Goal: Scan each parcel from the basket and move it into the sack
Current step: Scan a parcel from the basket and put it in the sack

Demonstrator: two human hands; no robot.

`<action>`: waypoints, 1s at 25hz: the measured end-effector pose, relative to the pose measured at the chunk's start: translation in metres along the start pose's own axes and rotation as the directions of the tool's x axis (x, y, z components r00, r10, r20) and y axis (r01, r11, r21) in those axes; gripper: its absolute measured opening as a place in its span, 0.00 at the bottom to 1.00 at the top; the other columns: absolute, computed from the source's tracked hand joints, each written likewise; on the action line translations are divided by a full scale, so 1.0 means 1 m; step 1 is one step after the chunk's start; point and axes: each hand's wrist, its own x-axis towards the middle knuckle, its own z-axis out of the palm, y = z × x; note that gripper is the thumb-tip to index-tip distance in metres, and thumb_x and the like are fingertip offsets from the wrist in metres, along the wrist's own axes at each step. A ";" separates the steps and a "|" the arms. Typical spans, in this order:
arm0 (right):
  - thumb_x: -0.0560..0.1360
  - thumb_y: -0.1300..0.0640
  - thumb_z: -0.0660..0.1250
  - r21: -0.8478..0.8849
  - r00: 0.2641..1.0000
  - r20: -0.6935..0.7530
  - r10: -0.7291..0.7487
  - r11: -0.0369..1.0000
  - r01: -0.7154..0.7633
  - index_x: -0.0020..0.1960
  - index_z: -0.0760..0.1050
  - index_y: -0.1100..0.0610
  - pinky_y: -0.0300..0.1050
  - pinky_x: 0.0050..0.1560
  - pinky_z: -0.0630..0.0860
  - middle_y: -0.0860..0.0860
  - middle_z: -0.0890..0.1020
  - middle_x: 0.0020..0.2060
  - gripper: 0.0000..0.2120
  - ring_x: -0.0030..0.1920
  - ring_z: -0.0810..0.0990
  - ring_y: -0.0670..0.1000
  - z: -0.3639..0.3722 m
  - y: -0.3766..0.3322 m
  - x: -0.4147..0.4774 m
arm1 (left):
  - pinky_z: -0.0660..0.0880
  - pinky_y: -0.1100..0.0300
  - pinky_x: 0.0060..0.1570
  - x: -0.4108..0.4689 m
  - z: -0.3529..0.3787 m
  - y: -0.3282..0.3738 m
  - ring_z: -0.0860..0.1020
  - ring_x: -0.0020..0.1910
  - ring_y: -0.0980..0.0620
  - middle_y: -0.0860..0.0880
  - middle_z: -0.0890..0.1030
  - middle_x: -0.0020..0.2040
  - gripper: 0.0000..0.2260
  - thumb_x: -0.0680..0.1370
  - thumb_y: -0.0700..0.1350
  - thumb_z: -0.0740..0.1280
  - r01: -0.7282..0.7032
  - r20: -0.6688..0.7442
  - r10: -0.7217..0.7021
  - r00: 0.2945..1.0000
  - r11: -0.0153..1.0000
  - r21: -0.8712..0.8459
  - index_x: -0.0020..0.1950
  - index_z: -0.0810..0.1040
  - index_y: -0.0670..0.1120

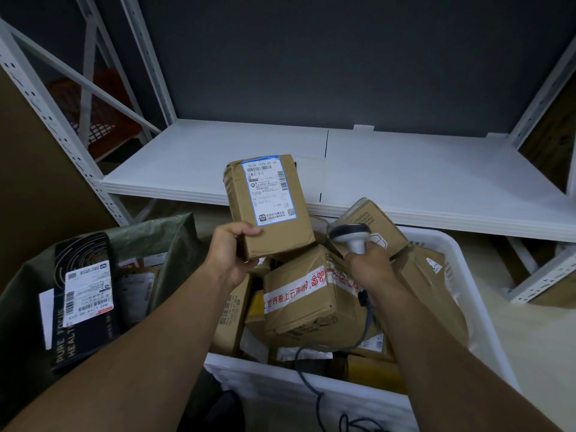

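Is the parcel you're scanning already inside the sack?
No, the left hand holds the labelled parcel up above the white basket, facing the scanner gripped by the right hand; the green sack sits apart.

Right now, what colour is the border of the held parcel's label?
Light blue, around the white label; head view shows it best.

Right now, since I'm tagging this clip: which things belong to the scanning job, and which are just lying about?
Job: left hand, held parcel, right hand, scanner, basket, sack.
Lying about: shelf, orange crate behind its frame.
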 end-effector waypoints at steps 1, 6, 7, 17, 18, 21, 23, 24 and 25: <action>0.81 0.59 0.63 0.004 1.000 -0.015 0.009 1.000 -0.009 0.63 0.74 0.59 0.51 0.50 0.75 0.57 0.79 0.51 0.12 0.50 0.77 0.58 0.001 0.003 0.002 | 0.70 0.50 0.55 0.001 0.000 0.000 0.78 0.48 0.47 0.50 0.86 0.39 0.16 0.63 0.39 0.67 0.007 0.002 -0.007 1.000 1.000 0.011 0.50 0.82 0.46; 0.80 0.62 0.62 -0.048 0.999 -0.033 0.024 0.999 -0.025 0.62 0.73 0.61 0.52 0.52 0.74 0.57 0.78 0.51 0.12 0.51 0.76 0.59 0.008 0.012 0.008 | 0.70 0.51 0.55 0.002 -0.002 0.000 0.78 0.45 0.48 0.49 0.86 0.41 0.14 0.65 0.38 0.66 0.017 -0.002 -0.017 1.000 1.000 0.021 0.49 0.82 0.46; 0.80 0.62 0.63 -0.055 0.999 -0.037 0.025 0.998 -0.027 0.61 0.74 0.61 0.52 0.52 0.73 0.58 0.78 0.50 0.11 0.51 0.76 0.60 0.008 0.013 0.007 | 0.71 0.50 0.56 0.003 -0.003 0.000 0.78 0.47 0.47 0.50 0.86 0.41 0.16 0.64 0.39 0.67 0.014 -0.001 -0.014 1.000 1.000 0.026 0.50 0.82 0.46; 0.75 0.65 0.69 -0.055 0.998 -0.030 0.053 0.997 -0.055 0.56 0.77 0.66 0.50 0.48 0.73 0.60 0.79 0.46 0.10 0.54 0.80 0.64 0.010 0.019 0.010 | 0.74 0.52 0.53 0.001 -0.004 -0.002 0.80 0.48 0.46 0.49 0.86 0.42 0.18 0.63 0.39 0.67 0.028 0.008 -0.029 1.000 0.998 0.064 0.51 0.83 0.46; 0.75 0.65 0.69 -0.044 0.998 -0.024 0.063 0.997 -0.064 0.55 0.76 0.64 0.49 0.48 0.73 0.59 0.79 0.44 0.09 0.53 0.80 0.63 0.008 0.018 0.010 | 0.74 0.52 0.53 0.000 -0.003 -0.003 0.80 0.48 0.46 0.49 0.86 0.43 0.16 0.65 0.38 0.67 0.028 0.003 -0.029 1.000 0.998 0.062 0.51 0.82 0.46; 0.75 0.65 0.69 0.027 0.995 -0.005 0.103 0.994 -0.103 0.58 0.74 0.62 0.44 0.44 0.73 0.55 0.78 0.43 0.12 0.47 0.79 0.57 0.005 0.012 0.008 | 0.74 0.53 0.48 -0.003 -0.002 -0.002 0.79 0.49 0.46 0.50 0.86 0.39 0.11 0.68 0.37 0.66 0.033 -0.005 -0.033 0.999 0.998 0.062 0.49 0.82 0.46; 0.74 0.61 0.71 0.036 0.994 0.003 0.110 0.993 -0.110 0.65 0.72 0.63 0.47 0.48 0.75 0.57 0.79 0.50 0.22 0.50 0.79 0.58 0.005 0.008 0.007 | 0.75 0.54 0.46 -0.007 -0.001 -0.002 0.79 0.49 0.46 0.48 0.85 0.42 0.11 0.69 0.36 0.65 0.043 -0.010 -0.042 0.999 0.997 0.068 0.48 0.81 0.45; 0.72 0.58 0.72 0.028 0.994 -0.005 0.111 0.993 -0.111 0.68 0.69 0.63 0.50 0.52 0.77 0.58 0.79 0.54 0.27 0.53 0.79 0.59 0.006 0.004 0.003 | 0.76 0.54 0.45 -0.011 0.000 -0.001 0.79 0.49 0.46 0.47 0.84 0.44 0.11 0.70 0.36 0.65 0.048 -0.013 -0.047 0.999 0.997 0.067 0.50 0.81 0.44; 0.69 0.54 0.73 0.022 0.995 -0.027 0.094 0.995 -0.094 0.70 0.68 0.63 0.53 0.57 0.78 0.59 0.78 0.58 0.32 0.56 0.78 0.60 0.007 0.001 0.000 | 0.77 0.54 0.45 -0.015 0.000 -0.001 0.79 0.49 0.45 0.46 0.83 0.46 0.12 0.70 0.35 0.65 0.054 -0.017 -0.053 0.998 0.997 0.061 0.51 0.81 0.44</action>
